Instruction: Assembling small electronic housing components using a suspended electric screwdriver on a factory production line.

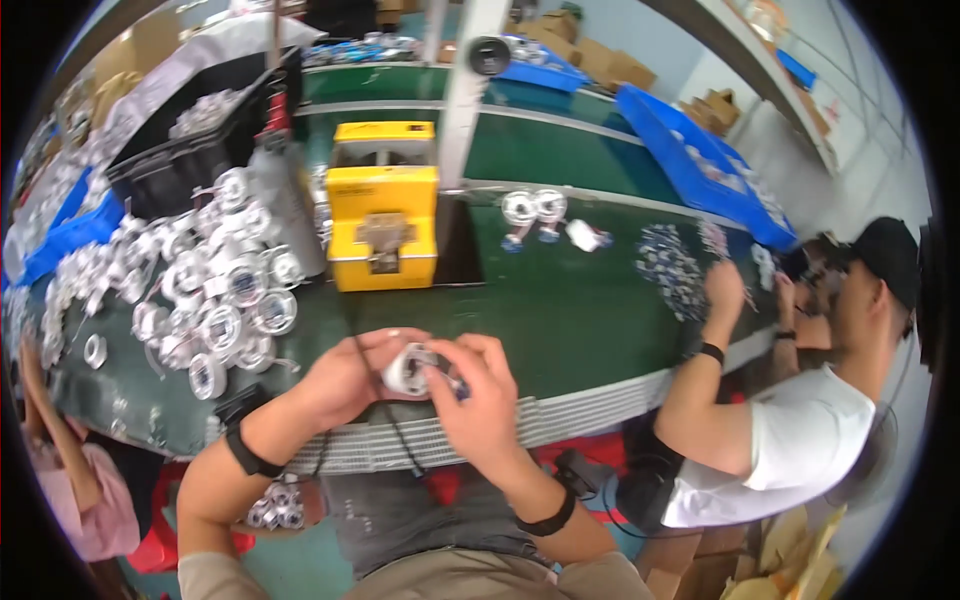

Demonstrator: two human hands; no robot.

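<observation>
In front of my body, above the bench's near edge, my left hand (348,380) is closed round a white round plastic housing (403,372) that looks like a small lamp part. From the other side my right hand (478,395) pinches at the housing's open face with thumb and fingers. A small dark blue piece (461,389) shows among the right fingers; whether it is joined to the housing cannot be told. Left of my hands lies a heap of similar white round housings with wires (225,325). Two more housings (534,207) stand beyond my right hand, blue pieces by them.
A yellow machine (383,205) stands ahead on the green bench (560,330), beside a grey cylinder (285,205). Small parts (668,270) lie by a co-worker (800,430) at right. A black crate (190,165) and blue trays (690,160) hold more. Another person (75,490) sits left.
</observation>
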